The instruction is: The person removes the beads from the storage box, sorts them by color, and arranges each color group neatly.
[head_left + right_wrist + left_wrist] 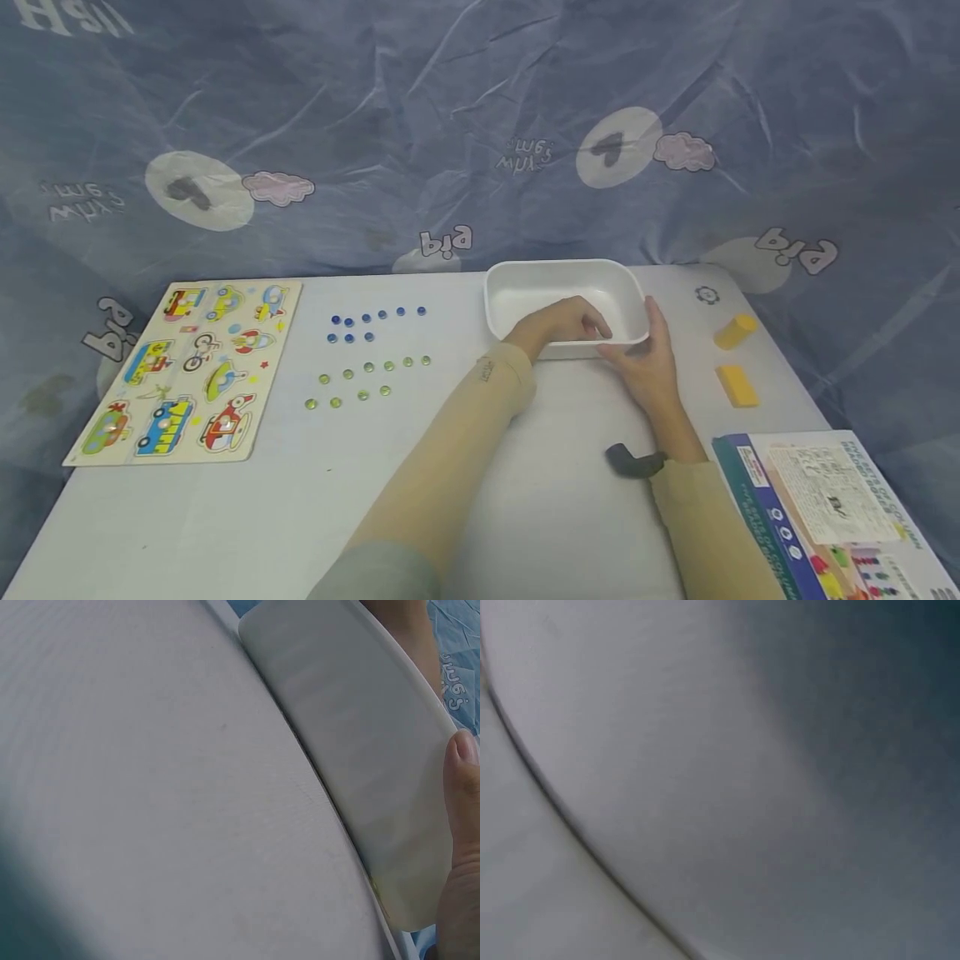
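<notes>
A white plastic tub (pixel 517 287) stands at the far side of the white table. My left hand (pixel 566 321) reaches over its near rim with bent fingers down inside; whether they hold anything is hidden. With my right hand (pixel 652 371) I grip the tub's near right corner, thumb at the near rim and fingers along the right side. In the right wrist view that thumb (pixel 461 787) lies against the tub's outer wall (pixel 352 742). The left wrist view shows only a blurred pale surface and the tub's lower edge.
Blue glass beads (pixel 366 318) and pale green beads (pixel 368 367) lie in rows left of the tub. Farther left is a wooden vehicle puzzle board (pixel 187 333). At right lie a yellow cylinder (pixel 736 332), a yellow block (pixel 738 387) and a printed box (pixel 832 500).
</notes>
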